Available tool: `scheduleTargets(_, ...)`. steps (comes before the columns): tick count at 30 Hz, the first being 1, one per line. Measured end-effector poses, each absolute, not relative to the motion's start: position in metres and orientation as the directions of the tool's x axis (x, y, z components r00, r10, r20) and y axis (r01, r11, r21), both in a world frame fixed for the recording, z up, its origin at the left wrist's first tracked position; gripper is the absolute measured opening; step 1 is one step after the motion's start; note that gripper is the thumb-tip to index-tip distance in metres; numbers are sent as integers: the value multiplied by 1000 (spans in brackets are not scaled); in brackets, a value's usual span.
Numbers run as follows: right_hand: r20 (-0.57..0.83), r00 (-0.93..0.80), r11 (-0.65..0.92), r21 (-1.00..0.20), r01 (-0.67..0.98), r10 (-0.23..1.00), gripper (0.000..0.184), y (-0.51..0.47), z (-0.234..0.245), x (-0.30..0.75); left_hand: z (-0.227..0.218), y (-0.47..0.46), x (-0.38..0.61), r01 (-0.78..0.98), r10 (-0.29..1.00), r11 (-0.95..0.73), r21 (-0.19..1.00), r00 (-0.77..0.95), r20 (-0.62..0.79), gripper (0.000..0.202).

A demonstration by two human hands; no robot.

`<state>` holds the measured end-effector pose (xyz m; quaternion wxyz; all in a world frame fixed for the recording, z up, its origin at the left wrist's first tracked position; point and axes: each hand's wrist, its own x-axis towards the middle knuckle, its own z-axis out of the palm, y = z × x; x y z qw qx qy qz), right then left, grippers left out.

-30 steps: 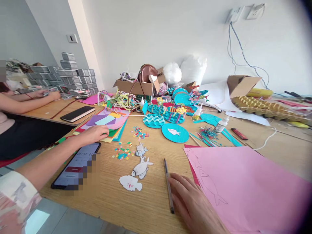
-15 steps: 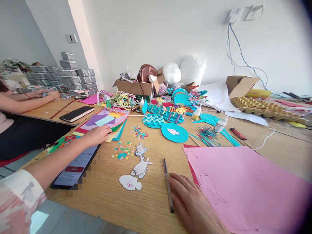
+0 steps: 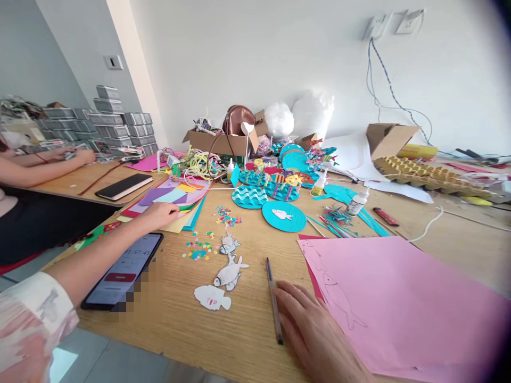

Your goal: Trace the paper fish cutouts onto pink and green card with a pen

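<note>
Right hand loosely flat, holding nothing; left hand half-curled, its grip unclear.
A slim dark pen lies just left of the right hand, large pink paper with fish outlines to its right; farther off, fanned multicoloured paper sheets reach beneath the left hand.

Left sleeve: white ground, loose cut, wide at the opening, edge near the elbow. Print soft and painterly: grey blotch close to the edge, salmon-pink patches lower down, fading into white. Cloth lightly creased. Left forearm: bare from sleeve to wrist. Left grip: bare, five-fingered, partly foreshortened. Right grip: bare too, slender fingers, knuckles faintly lined; arm beyond wrist cut by frame.
</note>
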<state>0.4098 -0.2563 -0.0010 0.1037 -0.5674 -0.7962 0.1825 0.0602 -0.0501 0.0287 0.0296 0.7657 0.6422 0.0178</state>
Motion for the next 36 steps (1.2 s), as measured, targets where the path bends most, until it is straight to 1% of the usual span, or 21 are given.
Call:
scheduleTargets(2,-48,-335,289,-402,869,941,38,-256,0,410,29,-50,67,993,991,-115,0,115,-72,23)
scheduleTargets(4,-55,-340,292,-395,871,939,38,-256,1,409,28,-49,73,996,992,-67,-54,61,-108,27)
scheduleTargets(7,-62,-343,294,-387,874,937,38,-255,2,407,27,-46,78,995,992,-32,-94,21,-121,29)
scheduleTargets(9,-65,-346,298,-381,875,936,38,-255,4,406,25,-44,78,994,993,-45,-99,33,-116,29)
scheduleTargets(11,-57,-361,314,-381,870,931,39,-255,5,407,24,-43,75,992,991,-92,-86,83,-105,26)
scheduleTargets(13,-16,-373,341,-374,863,928,40,-256,8,410,23,-43,69,983,983,-174,-59,169,-76,24)
scheduleTargets(16,99,-374,386,-324,864,922,40,-261,14,417,22,-43,60,942,942,-336,-15,335,-24,39)
scheduleTargets(18,146,-395,420,-292,859,907,39,-264,22,423,21,-44,55,902,902,-432,11,432,-11,46)
scheduleTargets(20,174,-423,456,-273,847,889,38,-265,32,426,21,-44,51,873,873,-488,28,488,-7,43)
scheduleTargets(22,189,-447,483,-249,840,874,38,-262,44,425,21,-45,47,866,867,-499,32,499,4,38)
scheduleTargets(25,151,-506,528,-206,824,849,35,-255,62,416,21,-45,42,884,884,-467,25,466,28,37)
scheduleTargets(28,87,-606,611,-166,774,791,29,-243,80,399,21,-45,39,902,902,-431,16,431,31,38)
scheduleTargets(32,9,-731,726,-129,676,682,18,-217,95,371,23,-46,39,908,908,-418,-11,418,-14,35)
scheduleTargets(34,-21,-760,754,-112,648,650,19,-198,96,357,24,-49,40,906,907,-421,-34,420,-40,32)
scheduleTargets(36,-40,-760,756,-85,649,648,20,-178,95,344,25,-53,41,902,904,-427,-61,423,-66,34)
